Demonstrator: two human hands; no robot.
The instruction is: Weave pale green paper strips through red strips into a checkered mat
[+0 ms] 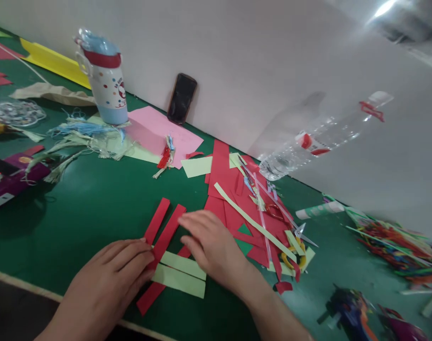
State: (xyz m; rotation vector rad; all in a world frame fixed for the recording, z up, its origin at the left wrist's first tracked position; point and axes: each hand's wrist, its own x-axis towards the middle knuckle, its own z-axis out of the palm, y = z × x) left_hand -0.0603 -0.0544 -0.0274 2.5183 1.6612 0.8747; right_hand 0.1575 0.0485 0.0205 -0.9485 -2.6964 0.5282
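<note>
Red paper strips and pale green paper strips cross each other in a woven pattern on the table. My left hand lies over their left side, its fingers together and pressing on the crossing. What is beneath those fingertips is hidden. Near the upper end of the longer red strip is my right hand, with fingers and thumb apart and nothing in them. Whether its fingertips touch that strip I cannot tell. Another red strip is partly hidden behind the right thumb.
Beyond my right hand lie red paper pieces, scissors with yellow handles and a glue stick. A clear bottle, a phone and a drink flask stand at the wall. A purple glue gun lies left.
</note>
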